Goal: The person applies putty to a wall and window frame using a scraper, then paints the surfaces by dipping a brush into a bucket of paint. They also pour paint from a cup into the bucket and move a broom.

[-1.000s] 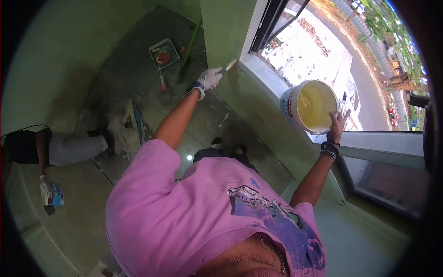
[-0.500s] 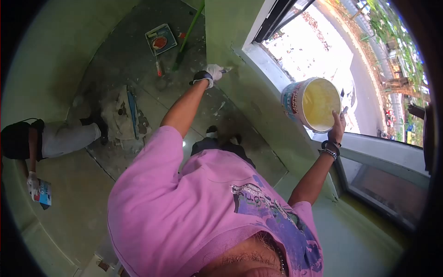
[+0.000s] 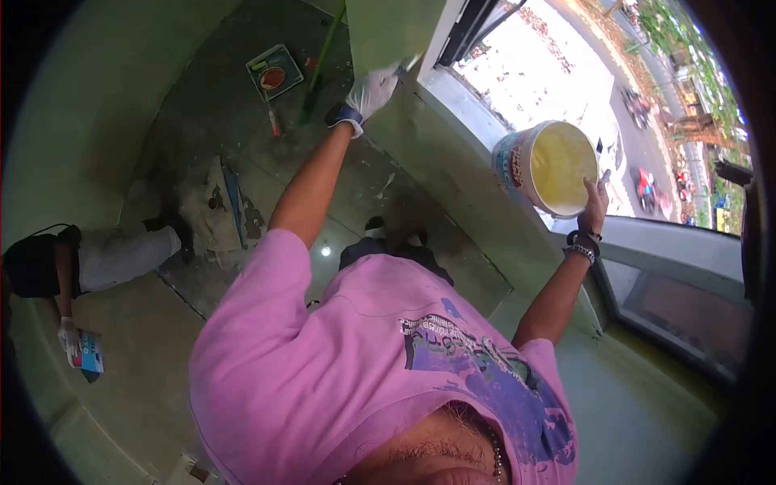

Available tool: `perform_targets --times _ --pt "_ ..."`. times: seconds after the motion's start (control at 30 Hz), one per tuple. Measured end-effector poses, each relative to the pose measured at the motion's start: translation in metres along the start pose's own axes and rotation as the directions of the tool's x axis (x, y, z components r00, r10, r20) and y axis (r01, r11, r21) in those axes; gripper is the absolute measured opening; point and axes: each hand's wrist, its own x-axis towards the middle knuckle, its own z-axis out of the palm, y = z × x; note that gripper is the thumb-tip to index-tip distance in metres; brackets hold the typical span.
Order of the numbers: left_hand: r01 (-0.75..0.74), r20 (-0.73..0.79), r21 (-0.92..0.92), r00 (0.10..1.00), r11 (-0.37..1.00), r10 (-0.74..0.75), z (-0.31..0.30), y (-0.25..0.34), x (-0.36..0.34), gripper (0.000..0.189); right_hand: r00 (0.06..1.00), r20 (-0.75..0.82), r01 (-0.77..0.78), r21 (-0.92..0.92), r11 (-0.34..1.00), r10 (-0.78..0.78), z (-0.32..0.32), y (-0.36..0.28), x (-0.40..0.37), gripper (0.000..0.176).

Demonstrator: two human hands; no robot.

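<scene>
My left hand (image 3: 373,90), in a white glove, is raised at the top centre beside the green wall. Its fingers are closed around a small tool (image 3: 409,63), which is blurred; its type is unclear. My right hand (image 3: 594,208), bare, grips the rim of a bucket (image 3: 517,171) at the windowsill. The bucket is tilted so that its yellowish inside faces me. A thin object (image 3: 605,176) sticks up by my right fingers at the rim.
A paint tray (image 3: 284,61), a red-handled tool (image 3: 275,124) and a green pole (image 3: 325,61) are on the floor. A stained cloth (image 3: 214,214) lies nearer. At left, a co-worker's gloved hand (image 3: 68,333) holds a printed container (image 3: 87,352). The window frame (image 3: 465,101) borders the right.
My left hand has moved up along the wall with the tool. The bucket and my right hand have shifted slightly up. The co-worker's hand and container have moved slightly down and right.
</scene>
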Motion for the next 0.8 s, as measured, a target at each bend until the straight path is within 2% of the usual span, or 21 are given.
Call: perform_targets --times 0.03,0.07,0.17,0.2,0.23,0.27,0.3,0.33,0.37,0.4,0.43,0.5,0.53,0.6,0.63,0.67,0.73,0.77,0.8 --pt "0.147 0.208 0.105 0.964 0.984 -0.166 0.007 -0.015 -0.018 0.034 1.000 -0.023 0.019 -0.007 1.000 -0.019 0.002 -0.002 -0.003 0.041" --pt "0.254 0.381 0.238 0.863 0.937 -0.331 0.008 -0.024 -0.024 0.035 0.998 -0.049 0.046 -0.010 0.999 -0.046 0.009 -0.007 -0.005 0.037" --pt "0.266 0.516 0.240 0.779 0.934 -0.355 -0.008 0.021 -0.042 0.038 0.997 -0.049 0.058 -0.002 0.998 -0.058 0.012 -0.007 -0.010 0.033" --pt "0.215 0.446 0.136 0.858 0.967 -0.254 -0.004 0.026 -0.050 0.039 0.997 -0.045 0.062 0.012 0.998 -0.061 0.013 -0.008 -0.009 0.033" --pt "0.290 0.489 0.122 0.815 0.949 -0.312 -0.011 0.056 -0.045 0.039 0.994 -0.035 0.096 -0.122 0.988 -0.101 0.023 -0.025 -0.021 0.033" --pt "0.364 0.536 0.113 0.761 0.925 -0.365 -0.021 0.094 -0.034 0.038 0.992 -0.037 0.110 -0.155 0.982 -0.117 0.023 -0.026 -0.022 0.035" --pt "0.403 0.580 0.053 0.733 0.914 -0.357 -0.026 0.120 -0.025 0.039 0.990 -0.044 0.123 -0.190 0.974 -0.134 0.020 -0.021 -0.017 0.036" --pt "0.442 0.625 -0.006 0.702 0.897 -0.342 -0.029 0.142 -0.017 0.039 0.986 -0.049 0.149 -0.149 0.978 -0.158 0.012 -0.007 -0.008 0.040" --pt "0.486 0.670 -0.060 0.667 0.872 -0.326 -0.026 0.156 -0.014 0.040 0.996 -0.058 0.053 -0.237 0.970 -0.069 0.001 0.002 -0.002 0.054" --pt "0.582 0.696 -0.211 0.654 0.785 -0.297 -0.019 0.163 -0.016 0.044 0.990 -0.096 0.073 -0.307 0.949 -0.108 -0.005 0.013 0.003 0.065" --pt "0.585 0.692 -0.267 0.670 0.766 -0.270 -0.016 0.178 -0.013 0.044 0.980 -0.134 0.086 -0.377 0.922 -0.146 -0.012 0.023 0.008 0.077" --pt "0.611 0.673 -0.333 0.687 0.719 -0.272 -0.009 0.203 -0.008 0.041 0.985 -0.156 0.026 -0.307 0.951 -0.077 0.009 -0.012 -0.012 0.077" --pt "0.513 0.677 -0.264 0.701 0.817 -0.222 -0.005 0.215 -0.003 0.039 0.986 -0.164 -0.044 -0.225 0.973 0.007 0.015 -0.022 -0.019 0.074" --pt "0.282 0.689 -0.116 0.713 0.952 -0.127 -0.002 0.248 0.017 0.035 0.993 -0.114 -0.060 -0.186 0.981 0.039 0.011 -0.026 -0.023 0.068" --pt "0.106 0.675 -0.139 0.738 0.985 0.015 0.003 0.263 0.032 0.033 0.995 -0.083 -0.074 -0.173 0.982 0.060 0.015 -0.033 -0.022 0.065" --pt "-0.073 0.647 -0.156 0.746 0.985 0.158 0.008 0.279 0.047 0.032 0.988 -0.117 -0.115 -0.091 0.989 0.104 0.015 -0.030 -0.021 0.059" --pt "-0.243 0.705 -0.096 0.668 0.965 0.238 0.031 0.283 0.073 0.032 0.978 -0.158 -0.137 0.001 0.991 0.135 0.016 -0.018 -0.015 0.060" --pt "-0.220 0.797 -0.040 0.581 0.975 0.164 0.041 0.291 0.087 0.036 0.971 -0.174 -0.154 0.060 0.986 0.162 0.019 -0.016 -0.014 0.060" --pt "-0.314 0.841 0.005 0.515 0.950 0.166 0.057 0.296 0.097 0.035 0.964 -0.189 -0.167 0.119 0.979 0.187 0.020 -0.016 -0.014 0.061"
